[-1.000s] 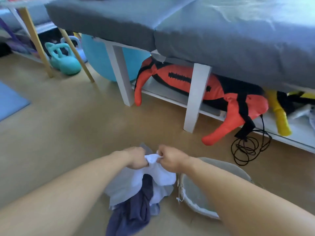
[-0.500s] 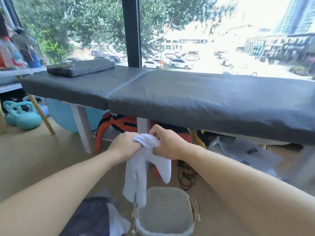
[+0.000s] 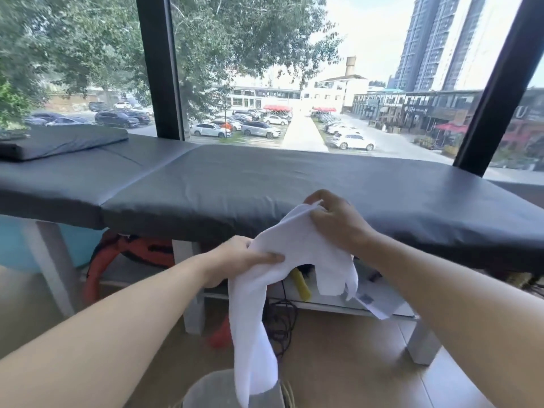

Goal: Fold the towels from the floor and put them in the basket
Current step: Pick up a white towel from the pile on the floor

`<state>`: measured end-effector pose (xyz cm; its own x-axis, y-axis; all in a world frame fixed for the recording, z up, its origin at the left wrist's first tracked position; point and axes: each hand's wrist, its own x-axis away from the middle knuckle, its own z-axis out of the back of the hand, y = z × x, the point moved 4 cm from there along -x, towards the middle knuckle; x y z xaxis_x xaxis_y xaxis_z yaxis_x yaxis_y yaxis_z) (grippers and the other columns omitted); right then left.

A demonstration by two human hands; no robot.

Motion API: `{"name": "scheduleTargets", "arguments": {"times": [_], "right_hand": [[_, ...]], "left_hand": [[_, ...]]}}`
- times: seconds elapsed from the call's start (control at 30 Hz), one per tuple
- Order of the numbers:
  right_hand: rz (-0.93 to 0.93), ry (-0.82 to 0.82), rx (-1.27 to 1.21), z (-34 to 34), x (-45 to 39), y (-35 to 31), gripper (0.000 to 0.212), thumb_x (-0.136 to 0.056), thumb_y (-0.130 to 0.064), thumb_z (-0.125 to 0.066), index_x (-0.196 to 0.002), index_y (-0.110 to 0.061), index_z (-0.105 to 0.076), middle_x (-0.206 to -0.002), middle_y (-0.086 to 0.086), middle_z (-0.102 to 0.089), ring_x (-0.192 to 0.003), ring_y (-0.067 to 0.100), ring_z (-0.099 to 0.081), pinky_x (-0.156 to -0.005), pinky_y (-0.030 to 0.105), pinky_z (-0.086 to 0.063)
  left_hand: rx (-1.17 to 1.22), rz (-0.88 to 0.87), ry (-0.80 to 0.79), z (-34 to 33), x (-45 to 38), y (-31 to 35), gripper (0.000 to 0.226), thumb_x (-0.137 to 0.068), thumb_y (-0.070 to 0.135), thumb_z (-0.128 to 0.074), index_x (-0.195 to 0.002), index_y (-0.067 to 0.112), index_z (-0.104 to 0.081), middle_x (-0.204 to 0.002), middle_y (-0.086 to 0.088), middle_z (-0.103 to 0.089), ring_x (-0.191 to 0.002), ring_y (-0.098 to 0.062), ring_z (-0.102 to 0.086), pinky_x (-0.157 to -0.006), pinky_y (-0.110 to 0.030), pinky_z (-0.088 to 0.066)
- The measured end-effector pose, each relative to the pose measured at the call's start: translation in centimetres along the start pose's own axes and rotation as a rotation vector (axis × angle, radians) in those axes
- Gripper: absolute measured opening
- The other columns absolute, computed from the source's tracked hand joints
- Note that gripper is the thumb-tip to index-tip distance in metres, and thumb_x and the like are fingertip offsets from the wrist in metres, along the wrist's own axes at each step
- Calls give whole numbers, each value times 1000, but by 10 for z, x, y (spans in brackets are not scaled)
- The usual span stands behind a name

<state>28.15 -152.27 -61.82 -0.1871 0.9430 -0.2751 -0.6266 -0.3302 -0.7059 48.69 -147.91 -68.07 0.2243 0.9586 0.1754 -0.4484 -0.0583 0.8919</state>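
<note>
Well, the big padded bench [image 3: 265,184] fills the middle of the view, w/ a window behind it and a shelf of gym things under it. In front of the bench hangs the white towel [image 3: 294,248], lifted in the air between both hands and not yet folded; its long tail drops down to the grey basket [image 3: 217,390] at the bottom edge, maybe touching the rim, but the view is cut there so I cannot tell. The left hand [image 3: 238,257] grips the towel's middle part, thumb pressed on top of the cloth. The right hand [image 3: 335,219] is higher, its fingers pinching the upper edge near a corner. I judge the step is opening out the towel, approx. at the start of the fold. Next move needs finding two corners and spreading the hands apart so the cloth hangs flat.
</note>
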Motion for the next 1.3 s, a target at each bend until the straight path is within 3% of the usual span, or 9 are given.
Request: {"name": "scheduleTargets", "arguments": {"times": [0.1,0.2,0.3,0.5,0.63,0.73,0.9,1.1,1.3], "right_hand": [[37,21,98,-12,-7,16,28,-89,-21,-42,-105,-37,-58,-93,-7,-62,-83,22,-62,-67,36,-52],[150,57,181,-21,-30,19,27,-89,-25,-44,-110,-40,-54,-95,-9,-62,-84,19,-59,-68,37,-51],[190,108,193,-17,-58,17,27,-90,-27,-45,-113,-37,-54,-84,-2,-64,-78,22,-58,-65,38,-50],[144,155,207,26,-81,-4,29,-88,-25,-48,-113,-34,-59,-99,3,-64,-85,26,-59,-73,43,-56],[159,169,187,49,-69,-17,29,-89,-24,-46,-111,-36,-60,-101,5,-64,-78,20,-60,-68,38,-55],[151,143,163,58,-52,-10,29,-90,-22,-44,-110,-36,-61,-103,4,-63,-78,14,-57,-63,32,-51],[163,145,57,93,-35,9,25,-91,-17,-49,-112,-25,-60,-97,7,-65,-69,15,-55,-54,26,-43],[224,103,248,110,-72,47,17,-90,-29,-55,-107,-26,-57,-94,8,-65,-71,22,-57,-56,29,-42],[173,84,371,92,-153,89,23,-90,-32,-54,-112,-27,-60,-100,13,-67,-83,31,-60,-70,37,-51]], "left_hand": [[20,49,21,-9,-14,-20,41,-76,53,-82,-80,12,-77,-81,-1,-76,-72,-12,-69,-67,-25,-53],[81,-95,312,-6,-35,-21,36,-83,40,-80,-65,12,-66,-59,8,-63,-55,-6,-55,-52,-17,-42],[90,-244,560,11,-60,-7,39,-85,35,-76,-56,17,-58,-52,12,-54,-51,-6,-45,-50,-20,-37],[56,-290,470,22,-75,38,38,-80,48,-73,-66,13,-64,-66,-5,-66,-61,-13,-57,-60,-34,-47],[-51,-281,401,25,-55,52,44,-71,43,-85,-76,4,-66,-71,-6,-68,-66,-15,-61,-62,-31,-50],[-159,-196,350,21,-35,43,41,-59,44,-89,-79,13,-73,-80,-3,-76,-79,-23,-73,-74,-41,-60],[-314,-181,466,20,-31,55,26,-72,42,-86,-83,26,-67,-86,4,-72,-81,-18,-68,-65,-29,-50],[-341,-270,727,28,-78,76,18,-84,44,-75,-78,29,-68,-78,12,-71,-77,-18,-65,-69,-37,-52],[-334,-304,704,35,-162,65,14,-89,36,-71,-80,24,-69,-78,8,-72,-79,-18,-67,-69,-38,-54]]}}
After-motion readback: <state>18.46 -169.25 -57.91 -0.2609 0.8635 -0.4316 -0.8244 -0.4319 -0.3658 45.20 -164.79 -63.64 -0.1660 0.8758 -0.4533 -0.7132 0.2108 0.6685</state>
